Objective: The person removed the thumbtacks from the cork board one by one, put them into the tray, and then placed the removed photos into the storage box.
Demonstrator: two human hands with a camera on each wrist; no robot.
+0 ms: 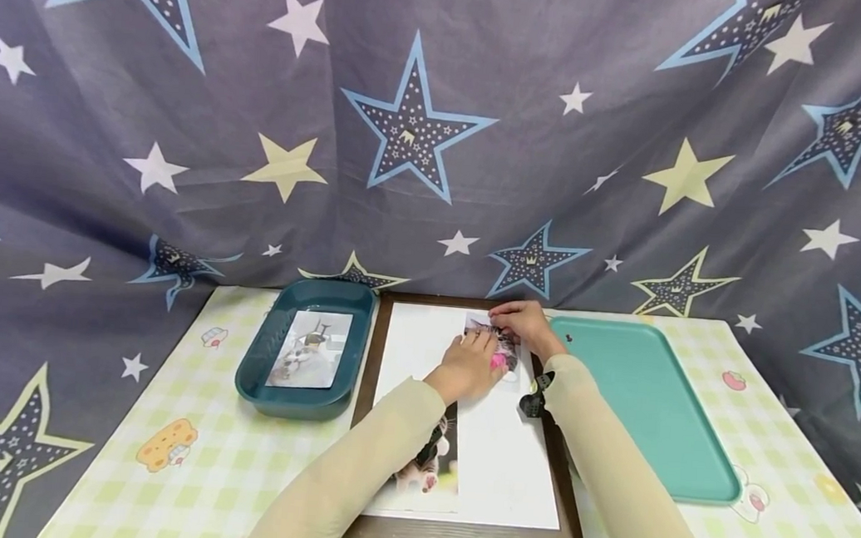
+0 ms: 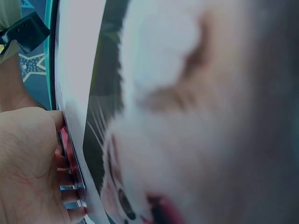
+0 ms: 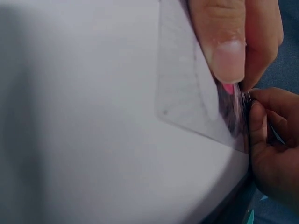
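A small picture of a kitten with a pink ball [image 1: 510,360], clear-edged, lies at the top right of a white board [image 1: 510,466] with a brown frame. Across it my left hand [image 1: 470,363] presses with fairly straight, slightly spread fingers. Its thumb [image 3: 229,63] lies beside the pink ball in the right wrist view. At the picture's top edge my right hand [image 1: 526,324] pinches with curled thumb and index finger; their tips partly hide that edge. Below my left forearm is a larger animal picture [image 2: 154,140] with white fur and whiskers, on the board's lower left.
Left of the board stands a dark teal basin [image 1: 246,377] with a shiny picture [image 1: 311,348] in it. On the right lies a flat green tray [image 1: 653,410], a tiny dark red thing [image 1: 569,337] near its top left. A starred curtain [image 1: 432,244] hangs right behind.
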